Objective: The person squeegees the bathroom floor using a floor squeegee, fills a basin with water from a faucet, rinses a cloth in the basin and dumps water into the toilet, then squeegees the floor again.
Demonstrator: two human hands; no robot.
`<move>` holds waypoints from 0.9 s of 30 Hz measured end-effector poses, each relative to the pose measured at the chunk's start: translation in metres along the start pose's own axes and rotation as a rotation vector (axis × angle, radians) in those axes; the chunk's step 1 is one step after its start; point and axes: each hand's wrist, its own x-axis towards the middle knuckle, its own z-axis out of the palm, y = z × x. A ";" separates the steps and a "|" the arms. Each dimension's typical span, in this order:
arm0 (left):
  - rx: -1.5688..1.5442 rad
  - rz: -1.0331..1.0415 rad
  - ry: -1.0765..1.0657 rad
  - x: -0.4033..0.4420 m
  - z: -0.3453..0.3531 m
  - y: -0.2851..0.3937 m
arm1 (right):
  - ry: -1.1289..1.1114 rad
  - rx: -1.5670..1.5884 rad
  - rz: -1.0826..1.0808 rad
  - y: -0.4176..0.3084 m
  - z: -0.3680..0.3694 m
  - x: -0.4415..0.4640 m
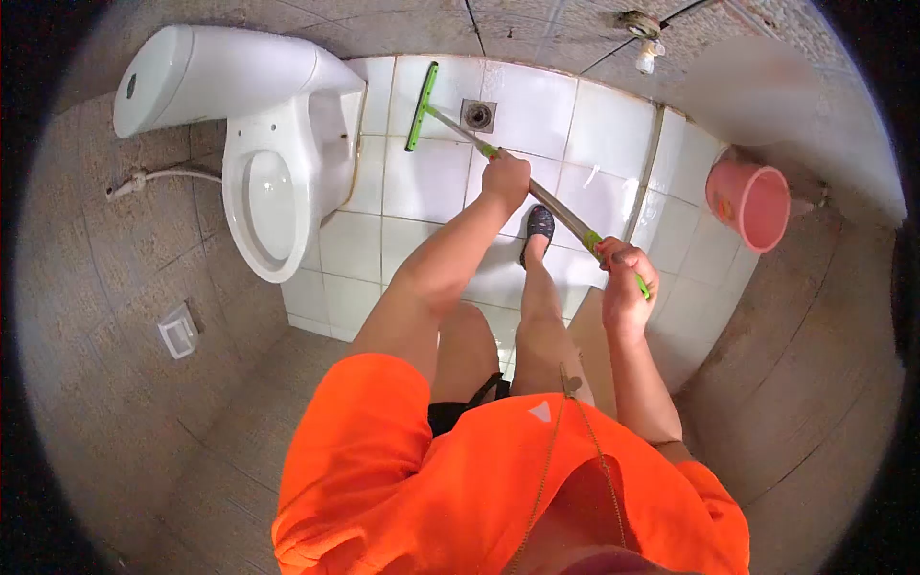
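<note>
A floor squeegee with a green head (pixel 422 105) and a metal pole (pixel 561 209) with green fittings slants across the white-tiled floor (pixel 428 172). Partway down the pole, my left hand (pixel 505 180) is closed around it, near a green collar. My right hand (pixel 628 286) grips the green handle end, closer to my body. The squeegee's blade is at the tiles, between the toilet (pixel 268 206) and the square floor drain (pixel 477 116); whether it presses on the floor I cannot tell. My dark shoe (pixel 540 225) is on the floor beneath the pole.
A pink bucket (pixel 747 203) is at the right, near the wall. Above the floor's far edge a tap (pixel 644 40) juts from the wall. A hose (pixel 177 174) runs to the toilet's left, and a white wall fixture (pixel 178 331) sits lower left.
</note>
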 end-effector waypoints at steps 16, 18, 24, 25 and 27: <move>-0.283 0.163 0.277 -0.175 -0.033 -0.106 | -0.235 -0.325 -0.261 -0.019 0.132 -0.114; -0.246 0.147 0.333 -0.185 -0.012 -0.154 | -0.408 -0.351 -0.274 0.034 0.157 -0.109; -0.301 0.180 0.422 -0.168 0.021 -0.152 | -0.371 -0.229 -0.197 0.031 0.142 -0.094; -0.288 0.128 0.335 -0.162 0.010 -0.127 | -0.360 -0.317 -0.209 0.018 0.131 -0.093; -0.335 0.140 0.333 -0.152 0.017 -0.093 | -0.371 -0.407 -0.235 -0.013 0.109 -0.095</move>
